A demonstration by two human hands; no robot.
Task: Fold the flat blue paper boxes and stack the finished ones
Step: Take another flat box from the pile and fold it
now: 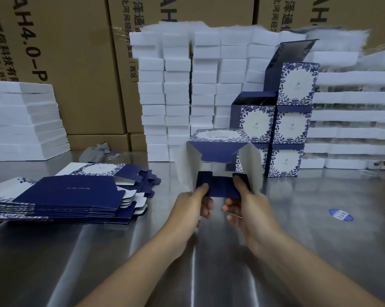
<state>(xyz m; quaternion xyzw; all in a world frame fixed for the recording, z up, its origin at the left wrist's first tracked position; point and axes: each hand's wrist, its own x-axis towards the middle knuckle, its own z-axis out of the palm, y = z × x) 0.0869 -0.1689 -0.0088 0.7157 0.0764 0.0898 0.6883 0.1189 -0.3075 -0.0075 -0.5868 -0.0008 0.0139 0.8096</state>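
Observation:
A half-formed blue paper box (pixel 218 151) is held up over the middle of the steel table (pixel 120 251), its open end facing me with white side flaps spread out. My left hand (pixel 193 204) pinches the near blue flap at its left end, thumb on top. My right hand (pixel 242 207) pinches the same flap at its right end. A pile of flat blue boxes (pixel 67 196) lies on the table to the left. Several finished boxes with blue leaf print (pixel 286 127) stand stacked behind the held box, to the right.
White foam blocks are stacked in columns (pixel 180 96) at the back, with more at left (pixel 25 120) and right (pixel 351 120). Brown cartons (pixel 76 63) form the back wall. A grey rag (pixel 96 150) and a blue sticker (pixel 341 214) lie on the table.

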